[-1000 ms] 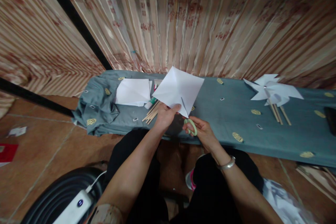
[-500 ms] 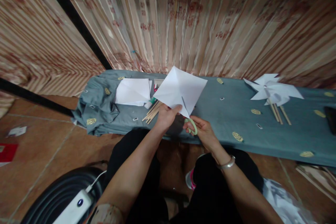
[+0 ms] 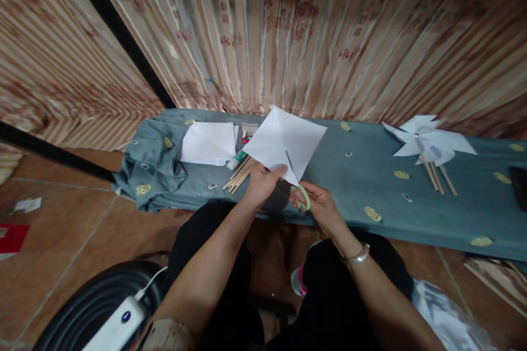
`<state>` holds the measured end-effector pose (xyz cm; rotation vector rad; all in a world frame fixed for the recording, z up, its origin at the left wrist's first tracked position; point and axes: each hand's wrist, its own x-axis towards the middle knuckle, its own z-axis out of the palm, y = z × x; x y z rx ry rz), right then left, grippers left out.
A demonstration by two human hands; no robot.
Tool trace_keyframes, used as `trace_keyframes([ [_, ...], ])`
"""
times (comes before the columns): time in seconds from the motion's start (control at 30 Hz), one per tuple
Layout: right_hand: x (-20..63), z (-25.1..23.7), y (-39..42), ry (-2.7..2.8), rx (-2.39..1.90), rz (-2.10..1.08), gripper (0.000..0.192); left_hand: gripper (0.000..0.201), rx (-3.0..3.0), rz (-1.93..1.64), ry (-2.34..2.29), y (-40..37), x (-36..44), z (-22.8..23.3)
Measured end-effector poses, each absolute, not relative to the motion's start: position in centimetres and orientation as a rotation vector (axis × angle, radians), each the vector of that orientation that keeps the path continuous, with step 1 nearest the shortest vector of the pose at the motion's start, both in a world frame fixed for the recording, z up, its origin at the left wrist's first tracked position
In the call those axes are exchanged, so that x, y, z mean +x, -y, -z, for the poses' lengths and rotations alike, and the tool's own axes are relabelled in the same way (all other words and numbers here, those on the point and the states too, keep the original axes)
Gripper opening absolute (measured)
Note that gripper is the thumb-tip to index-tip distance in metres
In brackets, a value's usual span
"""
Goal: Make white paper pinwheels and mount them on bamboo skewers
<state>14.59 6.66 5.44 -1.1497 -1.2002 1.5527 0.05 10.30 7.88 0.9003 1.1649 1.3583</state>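
My left hand (image 3: 260,185) pinches the near corner of a creased white paper square (image 3: 284,141), holding it up over the bench. My right hand (image 3: 319,205) grips scissors with pale green handles (image 3: 301,196); their blades sit in a slit running into the paper from its lower corner. A silver bangle is on my right wrist. Below the paper lie several wooden sticks (image 3: 240,174).
A low bench covered in a grey-green cloth (image 3: 354,181) runs across in front of striped curtains. On it lie a stack of white sheets (image 3: 208,143) at left and finished paper pinwheels on sticks (image 3: 428,142) at right. A black hose and white device (image 3: 119,321) sit on the tiled floor.
The paper has shifted slightly right and turned a little, and the slit from its lower corner looks a bit longer. Both hands stay in nearly the same place.
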Motion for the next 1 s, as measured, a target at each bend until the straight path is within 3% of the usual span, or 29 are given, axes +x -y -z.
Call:
trace_keyframes([
  [0.43, 14.6, -5.4, -6.7, 1.173, -1.16, -1.572, 0.037, 0.014, 0.873, -1.367, -1.17, -10.5, 0.1, -7.6],
  [0.8, 17.2, -4.9, -6.2, 1.304, -1.207, -1.818, 0.049, 0.017, 0.852, -1.526, -1.251, -11.7, -2.0, -7.2],
  [1.0, 19.7, -5.3, -6.9, 1.03, -1.192, -1.499, 0.046, 0.005, 1.22, -1.464, -1.365, -11.4, -2.7, -6.8],
])
